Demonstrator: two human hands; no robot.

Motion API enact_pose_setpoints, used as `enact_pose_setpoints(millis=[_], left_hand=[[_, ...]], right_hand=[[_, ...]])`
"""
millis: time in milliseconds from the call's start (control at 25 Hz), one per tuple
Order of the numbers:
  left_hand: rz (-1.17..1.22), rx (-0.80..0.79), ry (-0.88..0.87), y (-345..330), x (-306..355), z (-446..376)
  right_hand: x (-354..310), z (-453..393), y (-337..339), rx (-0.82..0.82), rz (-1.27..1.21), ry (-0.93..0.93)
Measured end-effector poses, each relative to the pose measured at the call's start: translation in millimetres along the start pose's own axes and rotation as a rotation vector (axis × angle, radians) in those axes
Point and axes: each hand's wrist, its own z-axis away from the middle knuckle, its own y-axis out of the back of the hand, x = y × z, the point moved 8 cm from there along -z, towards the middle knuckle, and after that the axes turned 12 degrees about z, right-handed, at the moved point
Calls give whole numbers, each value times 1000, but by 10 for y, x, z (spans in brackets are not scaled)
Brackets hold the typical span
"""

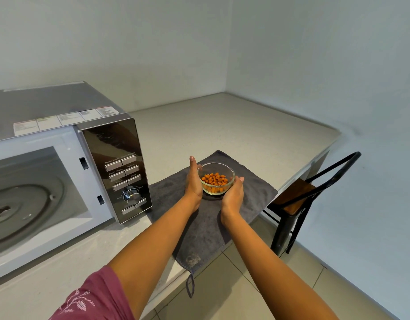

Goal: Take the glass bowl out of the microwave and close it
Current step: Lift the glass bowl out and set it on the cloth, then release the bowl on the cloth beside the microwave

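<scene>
Maroon sleeve, pale floral print, bare left hand, bare right hand

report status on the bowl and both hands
Left hand and right hand cup the glass bowl on the grey towel. Microwave open at left. Path to it looks clear.

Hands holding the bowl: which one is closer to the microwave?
The left hand, on the glass bowl's side facing the microwave; the right hand cups the opposite side, toward the chair.

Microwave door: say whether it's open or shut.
Open: the microwave cavity and turntable lie bare, with no door across the front.
</scene>
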Motion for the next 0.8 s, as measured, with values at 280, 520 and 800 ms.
enact_pose_setpoints(millis=[280, 520, 800], left_hand=[[-504, 105, -364, -10, 396, 309], [-634, -5, -828, -68, 958, 849], [-564, 163, -1130, 248, 1799, 1569]], right_hand=[[-411, 338, 174, 318, 159, 427], [-663, 758, -99, 182, 192, 742], [-805, 1691, -701, -146, 81, 1017]])
